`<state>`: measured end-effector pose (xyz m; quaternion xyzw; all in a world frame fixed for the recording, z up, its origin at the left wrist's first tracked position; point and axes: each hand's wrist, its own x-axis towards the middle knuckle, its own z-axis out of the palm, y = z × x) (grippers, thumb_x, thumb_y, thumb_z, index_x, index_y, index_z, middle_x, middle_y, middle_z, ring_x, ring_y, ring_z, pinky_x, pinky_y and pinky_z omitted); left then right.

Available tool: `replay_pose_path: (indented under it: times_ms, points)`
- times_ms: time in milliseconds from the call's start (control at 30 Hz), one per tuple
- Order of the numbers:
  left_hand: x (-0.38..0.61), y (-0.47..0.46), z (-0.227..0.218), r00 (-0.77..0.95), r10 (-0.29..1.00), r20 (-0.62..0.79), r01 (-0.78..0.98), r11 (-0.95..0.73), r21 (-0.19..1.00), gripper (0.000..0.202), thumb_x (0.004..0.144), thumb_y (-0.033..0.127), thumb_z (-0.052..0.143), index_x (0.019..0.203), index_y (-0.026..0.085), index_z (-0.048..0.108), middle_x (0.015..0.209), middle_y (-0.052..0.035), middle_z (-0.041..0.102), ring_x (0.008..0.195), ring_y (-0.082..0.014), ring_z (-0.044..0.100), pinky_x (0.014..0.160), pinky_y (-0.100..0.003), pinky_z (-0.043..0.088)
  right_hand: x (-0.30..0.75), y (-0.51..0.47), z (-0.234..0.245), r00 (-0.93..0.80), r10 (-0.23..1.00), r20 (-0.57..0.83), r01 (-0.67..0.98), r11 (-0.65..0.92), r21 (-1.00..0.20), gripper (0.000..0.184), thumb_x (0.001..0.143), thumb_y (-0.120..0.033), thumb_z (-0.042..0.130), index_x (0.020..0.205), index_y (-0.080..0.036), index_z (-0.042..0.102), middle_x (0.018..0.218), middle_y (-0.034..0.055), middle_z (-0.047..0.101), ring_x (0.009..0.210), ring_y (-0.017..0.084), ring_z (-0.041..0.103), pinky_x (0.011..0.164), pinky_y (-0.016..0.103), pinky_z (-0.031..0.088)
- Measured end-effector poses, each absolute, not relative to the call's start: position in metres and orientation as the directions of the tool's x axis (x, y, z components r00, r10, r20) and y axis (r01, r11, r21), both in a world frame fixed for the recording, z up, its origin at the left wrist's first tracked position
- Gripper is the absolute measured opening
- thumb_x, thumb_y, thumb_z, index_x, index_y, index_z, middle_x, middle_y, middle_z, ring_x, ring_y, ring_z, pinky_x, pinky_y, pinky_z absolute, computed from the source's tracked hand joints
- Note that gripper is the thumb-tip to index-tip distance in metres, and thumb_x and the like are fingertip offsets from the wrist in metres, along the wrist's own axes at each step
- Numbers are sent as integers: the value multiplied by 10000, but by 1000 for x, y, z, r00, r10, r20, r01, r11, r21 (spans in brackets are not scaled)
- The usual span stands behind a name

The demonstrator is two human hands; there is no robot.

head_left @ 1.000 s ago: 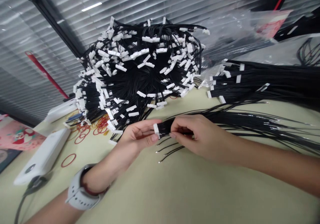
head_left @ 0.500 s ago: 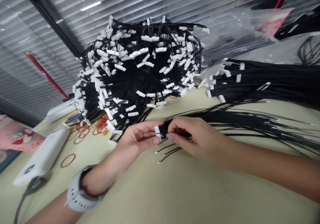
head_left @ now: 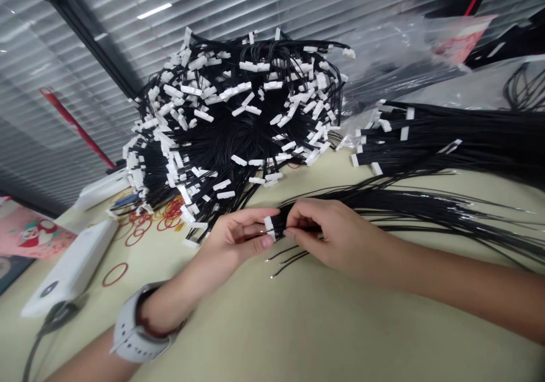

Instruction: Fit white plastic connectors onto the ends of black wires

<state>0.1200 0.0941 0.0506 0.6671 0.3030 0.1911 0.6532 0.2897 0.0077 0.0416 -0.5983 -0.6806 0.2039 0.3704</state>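
Note:
My left hand [head_left: 238,237] pinches a small white connector [head_left: 268,225] between thumb and fingers. My right hand [head_left: 327,234] is closed on the black wires [head_left: 281,229] that enter that connector, fingertips almost touching the left hand's. The wires trail to the right into a loose spread of black wires [head_left: 434,212] on the pale green table [head_left: 298,325]. A few loose wire ends [head_left: 285,257] lie just below my hands. A grey watch [head_left: 136,331] sits on my left wrist.
A big heap of black wire harnesses with white connectors [head_left: 238,121] rises behind my hands. Another bundle [head_left: 447,138] lies at the right, with clear plastic bags [head_left: 404,58] behind. Red rubber bands [head_left: 145,223] and a white device [head_left: 72,268] are at the left.
My right hand has slid left along the wires, closing up to the connector. The left hand holds almost still.

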Motion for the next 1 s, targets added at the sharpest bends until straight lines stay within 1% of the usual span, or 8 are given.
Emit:
replay_pose_path:
  times_ms: [100, 300, 433, 567, 700, 800, 900, 1000]
  points:
    - [120, 93, 52, 742, 652, -159, 177, 38, 983, 313, 698, 154, 704, 1002, 212, 657, 906, -24, 701, 842, -141, 615, 746, -221, 460, 290, 7, 41, -12, 963, 271, 663, 210, -719, 80, 794, -179, 498, 718, -169, 521, 664, -23, 548, 584, 86, 449, 540, 224, 333]
    - [121, 92, 52, 724, 676, -139, 167, 24, 986, 302, 688, 133, 700, 980, 205, 668, 842, -13, 688, 738, -132, 596, 670, -222, 453, 290, 7, 40, -21, 965, 261, 648, 212, -732, 129, 826, -211, 469, 719, -169, 526, 657, -26, 542, 540, 74, 420, 525, 228, 318]
    - [121, 92, 52, 712, 690, -130, 154, 27, 988, 300, 685, 133, 701, 973, 210, 668, 854, -11, 685, 768, -138, 596, 706, -236, 457, 292, 6, 43, -19, 974, 224, 653, 182, -735, 145, 839, -239, 459, 733, -169, 529, 628, -34, 526, 514, 70, 404, 512, 226, 310]
    - [122, 94, 51, 712, 687, -148, 173, 33, 984, 308, 686, 128, 698, 982, 202, 659, 901, -19, 689, 811, -138, 603, 742, -236, 459, 293, 7, 45, -58, 976, 210, 667, 194, -719, 168, 853, -239, 444, 726, -165, 525, 599, -36, 501, 503, 71, 393, 499, 229, 292]
    - [123, 94, 52, 708, 689, -152, 190, 21, 981, 300, 683, 124, 694, 972, 192, 650, 896, -26, 690, 826, -148, 611, 761, -258, 469, 293, 8, 45, -57, 975, 215, 667, 197, -719, 180, 858, -234, 444, 722, -165, 539, 631, -25, 522, 526, 78, 411, 512, 230, 300]
    - [123, 93, 54, 703, 694, -155, 219, -4, 976, 297, 691, 129, 684, 980, 184, 639, 872, -31, 686, 814, -158, 613, 758, -275, 471, 293, 8, 44, -24, 973, 231, 660, 189, -727, 151, 843, -197, 471, 735, -171, 573, 679, -16, 555, 570, 87, 444, 548, 231, 322]
    - [123, 91, 54, 693, 706, -150, 232, -20, 973, 296, 699, 133, 675, 987, 182, 634, 883, -34, 683, 825, -159, 607, 766, -271, 460, 293, 8, 43, -19, 966, 259, 655, 208, -726, 142, 825, -153, 482, 760, -183, 604, 728, -7, 569, 615, 98, 474, 582, 233, 337]
    - [123, 91, 53, 687, 711, -147, 222, -13, 975, 273, 713, 148, 667, 982, 186, 638, 840, -23, 680, 784, -147, 600, 738, -255, 455, 293, 8, 41, 0, 956, 295, 654, 223, -723, 143, 820, -160, 477, 776, -194, 608, 763, 1, 562, 647, 106, 491, 583, 231, 342]
